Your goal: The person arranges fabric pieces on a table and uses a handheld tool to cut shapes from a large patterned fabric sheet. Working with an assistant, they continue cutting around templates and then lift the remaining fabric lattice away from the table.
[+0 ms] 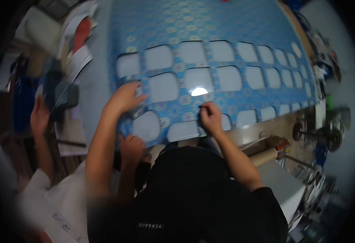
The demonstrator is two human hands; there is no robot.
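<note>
A blue patterned sheet (193,24) with rows of rounded cut-out openings lies over a pale table. My left hand (125,97) is at the sheet's left edge, its thumb and fingers apart, and a loose, crumpled bit of blue material (136,111) shows just below it. My right hand (211,118) is closed over the sheet between the second and third rows of openings. A small dark tip shows at its fingers; I cannot tell what it is. Bright light reflects from the opening beside it.
At my left, a person in a white shirt (72,198) has one hand (132,148) at the sheet's near corner and another hand (39,115) raised by a thin thread. A cardboard roll (264,157) and metal machine parts (319,133) stand at the right.
</note>
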